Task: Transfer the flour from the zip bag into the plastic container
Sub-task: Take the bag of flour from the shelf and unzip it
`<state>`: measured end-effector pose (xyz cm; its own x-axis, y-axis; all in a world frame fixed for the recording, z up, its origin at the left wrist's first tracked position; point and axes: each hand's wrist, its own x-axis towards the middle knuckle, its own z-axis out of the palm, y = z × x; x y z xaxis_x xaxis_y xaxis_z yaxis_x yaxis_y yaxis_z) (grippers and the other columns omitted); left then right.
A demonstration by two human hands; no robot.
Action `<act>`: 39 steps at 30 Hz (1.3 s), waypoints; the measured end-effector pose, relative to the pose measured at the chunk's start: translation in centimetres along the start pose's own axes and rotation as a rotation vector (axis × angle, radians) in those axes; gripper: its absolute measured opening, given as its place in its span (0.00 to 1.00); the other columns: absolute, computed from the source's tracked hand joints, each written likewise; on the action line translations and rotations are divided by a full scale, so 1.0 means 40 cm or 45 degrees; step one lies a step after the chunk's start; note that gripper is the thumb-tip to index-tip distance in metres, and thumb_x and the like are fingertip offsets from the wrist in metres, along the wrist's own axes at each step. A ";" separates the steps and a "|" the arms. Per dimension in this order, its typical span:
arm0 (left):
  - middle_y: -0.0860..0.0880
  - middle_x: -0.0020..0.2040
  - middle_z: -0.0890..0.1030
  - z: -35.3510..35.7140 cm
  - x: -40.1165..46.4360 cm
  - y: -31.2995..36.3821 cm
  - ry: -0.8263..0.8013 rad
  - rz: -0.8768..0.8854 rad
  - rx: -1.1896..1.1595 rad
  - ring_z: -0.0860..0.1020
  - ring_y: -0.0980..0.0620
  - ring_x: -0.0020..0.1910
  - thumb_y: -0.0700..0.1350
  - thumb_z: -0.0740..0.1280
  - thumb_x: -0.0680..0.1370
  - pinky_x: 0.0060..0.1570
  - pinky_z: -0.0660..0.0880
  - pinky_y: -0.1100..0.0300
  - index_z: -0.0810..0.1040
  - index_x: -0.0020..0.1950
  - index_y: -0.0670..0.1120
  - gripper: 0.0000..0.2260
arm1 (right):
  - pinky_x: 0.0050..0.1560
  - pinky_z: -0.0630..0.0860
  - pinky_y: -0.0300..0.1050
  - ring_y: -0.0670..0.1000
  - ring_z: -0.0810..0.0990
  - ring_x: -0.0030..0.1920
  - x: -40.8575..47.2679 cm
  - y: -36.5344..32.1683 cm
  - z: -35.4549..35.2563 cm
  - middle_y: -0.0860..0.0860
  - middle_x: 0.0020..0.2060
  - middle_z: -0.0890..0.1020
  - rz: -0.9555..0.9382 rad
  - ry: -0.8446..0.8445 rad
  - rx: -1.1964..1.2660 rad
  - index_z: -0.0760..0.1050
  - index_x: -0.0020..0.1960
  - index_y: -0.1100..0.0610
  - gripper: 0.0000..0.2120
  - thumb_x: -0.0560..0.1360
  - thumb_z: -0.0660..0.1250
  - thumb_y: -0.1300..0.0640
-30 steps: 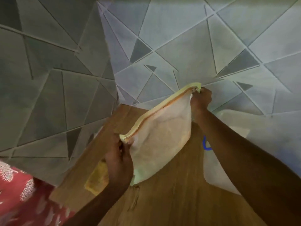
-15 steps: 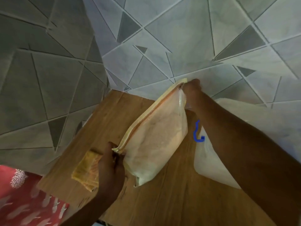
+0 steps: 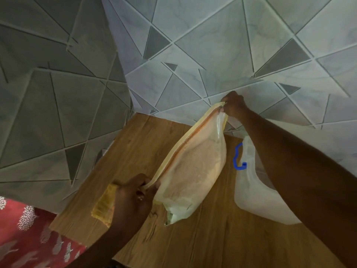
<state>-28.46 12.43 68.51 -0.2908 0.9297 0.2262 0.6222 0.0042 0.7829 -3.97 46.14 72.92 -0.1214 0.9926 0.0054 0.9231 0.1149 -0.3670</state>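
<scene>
A clear zip bag (image 3: 195,171) with a pale yellow zipper strip holds flour and stands on the wooden table (image 3: 202,240), stretched between both hands. My left hand (image 3: 133,198) pinches the near end of the zipper strip. My right hand (image 3: 234,106) grips the far end at the metal zip pull, close to the wall. The zipper looks closed along its length. The white translucent plastic container (image 3: 251,194) with a blue handle (image 3: 237,157) sits to the right of the bag, partly hidden under my right forearm.
A yellow cloth (image 3: 103,207) lies on the table under my left hand. Grey tiled walls (image 3: 173,55) meet in a corner behind the table. Red patterned fabric (image 3: 29,238) shows at lower left, beyond the table's edge.
The view has shifted so the bag and hands sit lower and more to the right. Both hands keep the same grips on the zipper ends; the zipper looks still closed.
</scene>
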 end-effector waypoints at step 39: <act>0.42 0.45 0.86 0.428 0.704 0.249 -0.591 -0.604 -0.303 0.86 0.45 0.43 0.42 0.76 0.74 0.38 0.83 0.57 0.85 0.50 0.39 0.09 | 0.41 0.84 0.45 0.50 0.84 0.32 -0.016 0.044 0.000 0.54 0.34 0.83 0.068 -0.271 0.484 0.80 0.47 0.61 0.12 0.68 0.79 0.58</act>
<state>-18.01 44.95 72.76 -0.1182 0.9088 -0.4000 0.3139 0.4164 0.8533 -2.28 45.70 72.25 -0.1867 0.9619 -0.1999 0.7350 0.0018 -0.6780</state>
